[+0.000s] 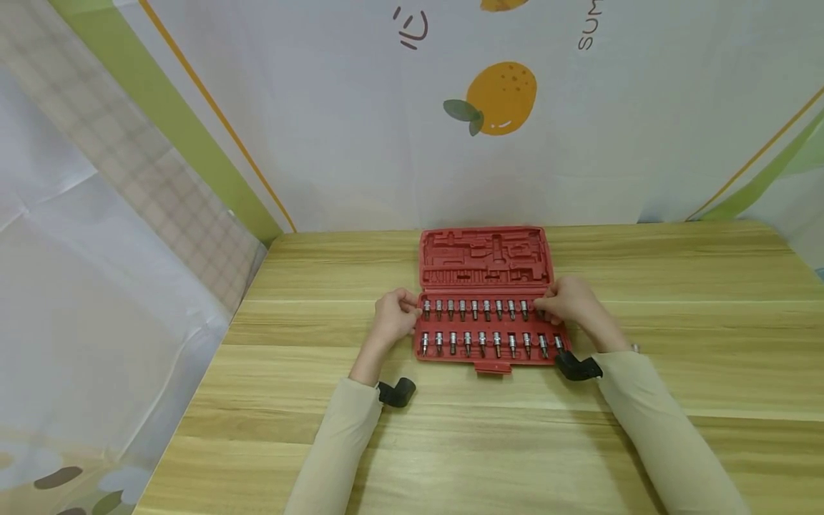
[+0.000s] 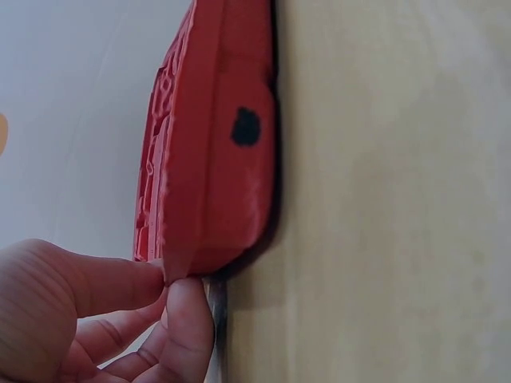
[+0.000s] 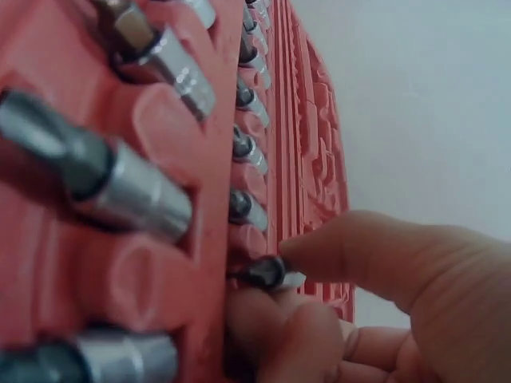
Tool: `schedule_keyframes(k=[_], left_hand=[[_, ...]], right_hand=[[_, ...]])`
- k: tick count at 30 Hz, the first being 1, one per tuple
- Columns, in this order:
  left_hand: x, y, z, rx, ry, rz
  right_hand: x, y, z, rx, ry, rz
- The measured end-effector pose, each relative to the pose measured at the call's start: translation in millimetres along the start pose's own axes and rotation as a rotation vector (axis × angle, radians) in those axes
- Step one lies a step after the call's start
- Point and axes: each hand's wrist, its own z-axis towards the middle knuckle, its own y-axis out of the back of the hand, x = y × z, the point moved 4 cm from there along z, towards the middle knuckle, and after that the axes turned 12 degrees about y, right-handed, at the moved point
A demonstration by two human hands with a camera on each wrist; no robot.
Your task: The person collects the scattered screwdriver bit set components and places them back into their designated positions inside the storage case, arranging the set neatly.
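A red plastic case (image 1: 483,325) lies unfolded on the table, with two rows of silver bit sockets (image 1: 497,345) in its near half. My left hand (image 1: 395,316) is at the left side of this half. In the left wrist view its thumb and forefinger pinch the corner of the case (image 2: 215,183). At the right end of the far row, my right hand (image 1: 569,300) pinches a bit socket (image 3: 267,273) between thumb and fingers. That bit socket is at its slot, its dark tip pointing toward the middle of the case.
Moulded hollows fill the case's lid (image 1: 450,250), which lies toward the back. A latch (image 1: 493,368) sticks out at the front edge. The wood-grain table (image 1: 290,400) ends at a white printed cloth (image 1: 360,143) behind. Black wrist mounts (image 1: 399,393) sit on both wrists.
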Motion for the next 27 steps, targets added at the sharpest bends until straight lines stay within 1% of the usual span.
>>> schedule_keyframes(k=[5,11,18,21,27], left_hand=[[0.5,-0.6,0.2,0.002,0.010,-0.001],[0.7,-0.2,-0.3,-0.001,0.004,0.000],[-0.4,-0.3,-0.3,0.007,0.005,0.002],[-0.4,-0.5,0.3,0.004,0.007,0.006],[0.2,-0.7,1.0,0.007,0.003,0.008]], right_hand=[[3.4,-1.3,3.0,0.012,-0.013,-0.042],[6.1,-1.2,5.1,0.040,-0.025,-0.069],[4.5,4.0,3.7,0.072,-0.007,-0.026],[3.2,7.2,4.5,0.072,-0.004,-0.038],[0.4,9.3,9.0,0.084,-0.033,-0.031]])
